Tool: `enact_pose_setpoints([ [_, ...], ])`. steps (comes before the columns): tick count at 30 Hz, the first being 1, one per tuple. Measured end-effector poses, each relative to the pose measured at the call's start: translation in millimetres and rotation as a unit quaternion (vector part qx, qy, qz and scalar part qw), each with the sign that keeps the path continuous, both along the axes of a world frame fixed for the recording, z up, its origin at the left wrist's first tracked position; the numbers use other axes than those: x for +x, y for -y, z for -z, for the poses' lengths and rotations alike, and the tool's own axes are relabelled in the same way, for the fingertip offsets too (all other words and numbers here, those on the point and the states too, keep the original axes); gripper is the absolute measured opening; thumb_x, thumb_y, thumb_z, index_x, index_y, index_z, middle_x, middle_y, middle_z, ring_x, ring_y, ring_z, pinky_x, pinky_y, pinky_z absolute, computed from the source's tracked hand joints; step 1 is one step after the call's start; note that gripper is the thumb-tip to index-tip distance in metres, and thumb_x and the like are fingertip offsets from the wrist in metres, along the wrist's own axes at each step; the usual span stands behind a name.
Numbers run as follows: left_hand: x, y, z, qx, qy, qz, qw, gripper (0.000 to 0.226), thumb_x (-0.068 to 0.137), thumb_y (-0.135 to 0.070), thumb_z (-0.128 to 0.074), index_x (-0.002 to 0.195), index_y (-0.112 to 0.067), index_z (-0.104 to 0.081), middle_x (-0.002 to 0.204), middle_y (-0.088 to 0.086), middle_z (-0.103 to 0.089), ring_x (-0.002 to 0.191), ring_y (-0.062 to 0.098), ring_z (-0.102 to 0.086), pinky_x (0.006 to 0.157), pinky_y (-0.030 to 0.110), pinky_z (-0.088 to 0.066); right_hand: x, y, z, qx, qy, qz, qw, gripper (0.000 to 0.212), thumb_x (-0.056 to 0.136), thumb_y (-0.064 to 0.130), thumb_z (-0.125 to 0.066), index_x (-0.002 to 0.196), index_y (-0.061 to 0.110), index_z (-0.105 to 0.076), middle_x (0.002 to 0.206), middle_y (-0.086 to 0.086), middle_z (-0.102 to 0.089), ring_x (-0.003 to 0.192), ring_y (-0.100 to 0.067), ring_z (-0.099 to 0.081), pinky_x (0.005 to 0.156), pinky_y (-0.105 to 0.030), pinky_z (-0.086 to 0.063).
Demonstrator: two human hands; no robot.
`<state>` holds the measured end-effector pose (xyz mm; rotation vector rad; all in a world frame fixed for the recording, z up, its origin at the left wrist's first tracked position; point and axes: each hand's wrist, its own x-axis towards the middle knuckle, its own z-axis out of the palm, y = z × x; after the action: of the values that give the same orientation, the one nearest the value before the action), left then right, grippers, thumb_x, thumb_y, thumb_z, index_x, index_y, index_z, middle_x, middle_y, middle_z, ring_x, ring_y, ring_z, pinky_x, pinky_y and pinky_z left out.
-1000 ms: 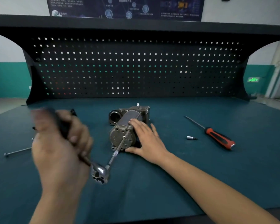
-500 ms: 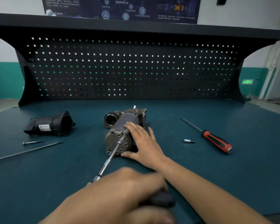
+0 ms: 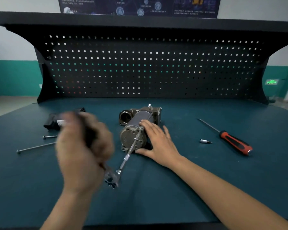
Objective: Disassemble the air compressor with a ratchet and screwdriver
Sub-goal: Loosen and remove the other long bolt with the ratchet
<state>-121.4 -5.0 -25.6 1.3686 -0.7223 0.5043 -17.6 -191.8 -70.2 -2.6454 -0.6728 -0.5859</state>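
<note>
The air compressor (image 3: 136, 125) lies on its side mid-bench, its round end cap facing me. My right hand (image 3: 156, 140) rests flat on its right flank, fingers spread over the cylinder, thumb by the base. A ratchet (image 3: 112, 178) with a long extension bar (image 3: 131, 150) sits on a bolt at the end cap's upper right. My left hand (image 3: 83, 150), blurred with motion, grips the ratchet's black handle, raised to the left of the compressor. A red-and-black screwdriver (image 3: 231, 141) lies to the right.
A black plastic cover (image 3: 55, 122) lies at the back left, partly behind my left hand. A short bolt (image 3: 48, 136) and a long bolt (image 3: 35, 147) lie to the left. A small socket bit (image 3: 205, 141) lies near the screwdriver. A black pegboard (image 3: 148, 67) backs the bench.
My left hand swung the ratchet handle down toward me, then back up to the left. The right hand and compressor stayed put.
</note>
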Motion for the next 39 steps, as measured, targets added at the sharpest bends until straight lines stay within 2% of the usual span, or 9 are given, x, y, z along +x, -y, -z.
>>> enact_pose_setpoints([
  [5, -27, 38, -23, 0.475, 0.337, 0.024, 0.813, 0.013, 0.086, -0.028, -0.054, 0.077, -0.020, -0.055, 0.066, -0.011, -0.053, 0.065, -0.002, -0.044, 0.060, -0.009, -0.019, 1, -1, 1, 0.000, 0.000, 0.001, 1.000, 0.085, 0.081, 0.047, -0.061, 0.147, 0.027, -0.012, 0.155, 0.013, -0.011, 0.141, -0.008, -0.010, 0.114, -0.045, 0.001],
  [7, -25, 32, -20, 0.453, 0.325, 0.058, 0.828, 0.015, 0.089, -0.033, -0.053, 0.082, -0.020, -0.055, 0.068, -0.007, -0.054, 0.062, -0.001, -0.045, 0.061, -0.006, -0.019, 1, -1, 2, 0.003, 0.002, -0.001, 1.000, 0.087, 0.080, 0.050, -0.062, 0.147, 0.027, -0.012, 0.154, 0.013, -0.011, 0.141, -0.008, -0.010, 0.114, -0.045, 0.001],
  [11, -27, 23, -28, -0.040, 0.063, 0.015, 0.997, 0.034, 0.076, -0.058, -0.058, 0.064, -0.026, -0.056, 0.048, -0.011, -0.043, 0.040, -0.007, -0.038, 0.042, 0.004, -0.033, -1, 0, 0, 0.002, -0.001, -0.001, 1.000, 0.086, 0.081, 0.047, -0.061, 0.148, 0.026, -0.011, 0.155, 0.011, -0.011, 0.142, -0.008, -0.010, 0.114, -0.047, 0.002],
  [15, -5, -11, -15, -0.527, -0.176, 0.063, 0.829, 0.061, 0.096, -0.051, -0.029, 0.049, -0.019, -0.048, 0.043, -0.011, -0.031, 0.035, 0.000, -0.029, 0.036, 0.009, -0.026, -3, -1, 0, -0.004, -0.001, 0.001, 1.000, 0.087, 0.081, 0.051, -0.060, 0.148, 0.027, -0.010, 0.155, 0.012, -0.010, 0.142, -0.008, -0.009, 0.114, -0.043, 0.002],
  [18, 1, -22, 0, -0.597, -0.275, 0.031, 0.753, 0.054, 0.097, -0.050, -0.027, 0.055, -0.019, -0.040, 0.042, -0.010, -0.027, 0.035, 0.002, -0.027, 0.038, 0.009, -0.023, -2, -1, -1, 0.000, -0.005, 0.000, 1.000, 0.088, 0.080, 0.050, -0.062, 0.147, 0.028, -0.010, 0.155, 0.012, -0.010, 0.142, -0.008, -0.009, 0.114, -0.043, 0.003],
  [24, -20, 13, -22, -0.171, 0.008, 0.013, 0.985, 0.039, 0.089, -0.051, -0.042, 0.062, -0.024, -0.050, 0.042, -0.012, -0.036, 0.034, -0.003, -0.031, 0.036, 0.008, -0.026, -2, 0, 0, 0.001, -0.007, 0.003, 1.000, 0.087, 0.080, 0.048, -0.062, 0.147, 0.028, -0.011, 0.155, 0.013, -0.009, 0.142, -0.008, -0.009, 0.114, -0.044, 0.002],
  [29, -22, 29, -26, 0.433, 0.252, 0.130, 0.856, 0.015, 0.082, -0.033, -0.056, 0.086, -0.021, -0.047, 0.069, -0.018, -0.029, 0.057, -0.007, -0.034, 0.058, -0.003, -0.022, -1, -1, 0, -0.001, -0.007, 0.006, 1.000, 0.086, 0.079, 0.048, -0.063, 0.147, 0.028, -0.013, 0.154, 0.014, -0.010, 0.141, -0.008, -0.010, 0.114, -0.044, 0.000],
  [34, -17, 26, -46, 0.028, 0.041, 0.100, 0.994, 0.026, 0.078, -0.053, -0.060, 0.071, -0.028, -0.060, 0.049, -0.014, -0.048, 0.039, -0.008, -0.037, 0.040, 0.004, -0.031, -2, -1, -1, 0.017, -0.008, 0.001, 1.000, 0.083, 0.082, 0.050, -0.058, 0.147, 0.023, -0.015, 0.155, 0.008, -0.014, 0.142, -0.012, -0.012, 0.114, -0.046, -0.002],
  [39, 15, -13, -45, -0.466, -0.190, 0.073, 0.861, 0.045, 0.097, -0.047, -0.033, 0.063, -0.019, -0.038, 0.040, -0.010, -0.028, 0.029, 0.001, -0.023, 0.031, 0.011, -0.020, -3, -2, -2, 0.003, -0.008, 0.005, 1.000, 0.086, 0.080, 0.049, -0.062, 0.147, 0.027, -0.013, 0.154, 0.012, -0.012, 0.142, -0.009, -0.011, 0.114, -0.046, -0.002],
])
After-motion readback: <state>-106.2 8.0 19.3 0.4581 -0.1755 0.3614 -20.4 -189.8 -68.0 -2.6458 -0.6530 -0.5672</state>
